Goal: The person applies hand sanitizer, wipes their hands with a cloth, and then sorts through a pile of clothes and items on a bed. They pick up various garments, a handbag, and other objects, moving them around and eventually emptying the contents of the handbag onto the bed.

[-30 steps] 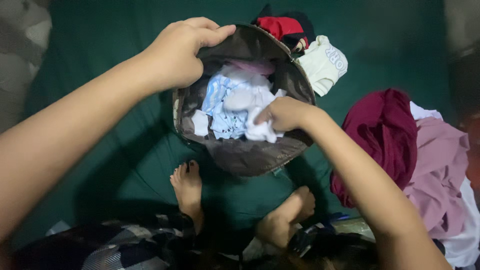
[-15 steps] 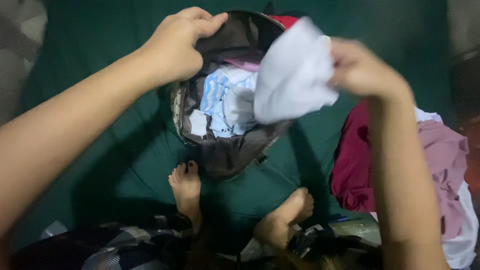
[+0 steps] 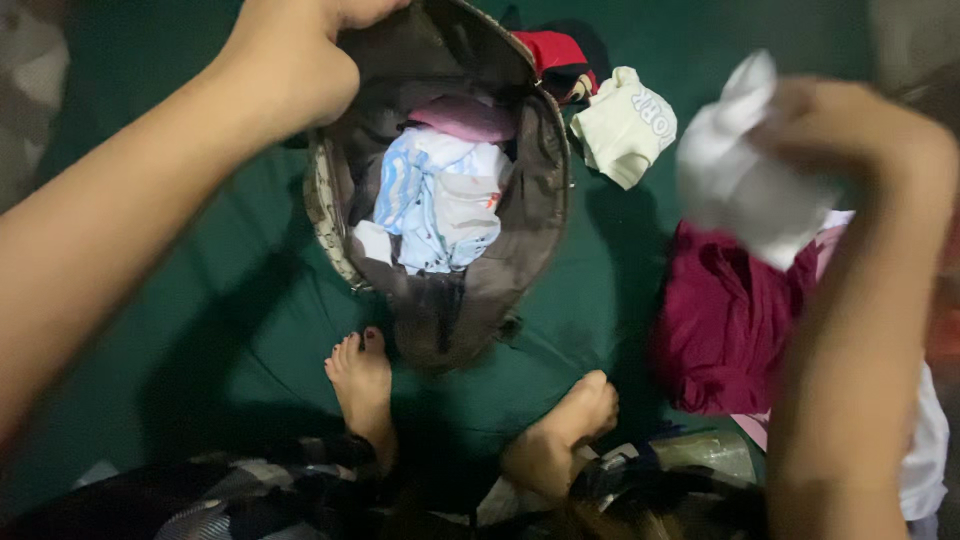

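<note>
A brown bag (image 3: 520, 190) lies open on the green sheet (image 3: 200, 300). Inside it are light blue and white clothes (image 3: 440, 200) and a pink piece (image 3: 465, 118). My left hand (image 3: 295, 60) grips the bag's upper rim and holds it open. My right hand (image 3: 850, 130), blurred, is raised over the right side and clutches a white cloth (image 3: 740, 180), well clear of the bag.
A dark red garment (image 3: 720, 320) and pink and white clothes (image 3: 925, 440) are piled at the right. A cream garment (image 3: 625, 125) and a red and black one (image 3: 555, 55) lie beyond the bag. My bare feet (image 3: 365, 385) rest just below the bag.
My right hand pulled the white cloth out of the bag and carried it up and to the right. The left hand kept hold of the rim, which shifted up and left in view.
</note>
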